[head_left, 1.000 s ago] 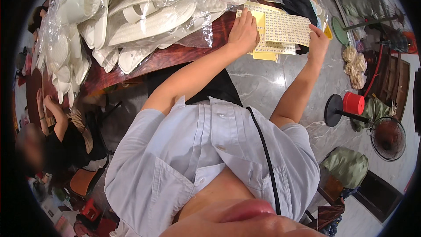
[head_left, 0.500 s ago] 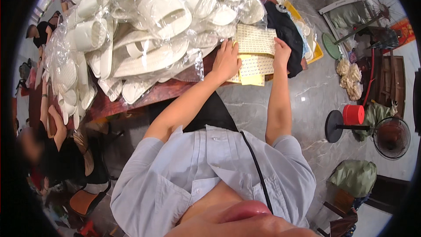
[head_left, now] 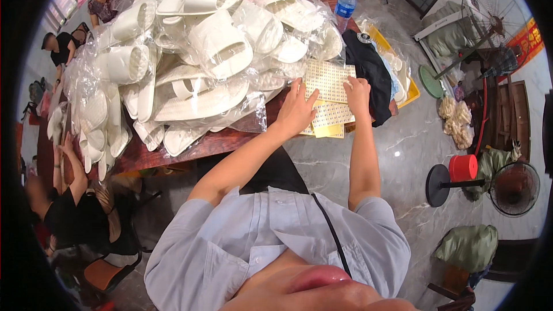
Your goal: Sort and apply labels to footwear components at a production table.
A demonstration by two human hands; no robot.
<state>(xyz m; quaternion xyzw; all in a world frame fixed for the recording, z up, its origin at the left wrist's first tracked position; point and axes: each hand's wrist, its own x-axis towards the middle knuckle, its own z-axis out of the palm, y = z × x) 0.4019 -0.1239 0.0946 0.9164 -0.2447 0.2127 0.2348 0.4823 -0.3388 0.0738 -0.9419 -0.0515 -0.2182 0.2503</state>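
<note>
1. My left hand (head_left: 296, 112) lies flat, fingers spread wide, on the sticker sheets (head_left: 329, 89) at the table edge (head_left: 201, 145), just right of the heap of bagged white slippers (head_left: 201, 63).
2. My right hand (head_left: 358, 93) pinches at the top sheet, fingers narrow; whether a sticker is gripped I cannot tell.
3. I judge I am peeling a sticker; next needs a steady lift.

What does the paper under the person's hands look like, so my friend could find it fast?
Start at the big heap of white slippers in clear bags on the dark red table. At its right end, both hands, left hand and right hand, press on a pale yellow sheet covered in tiny squares. It lies flat, next to a black cloth.
</note>
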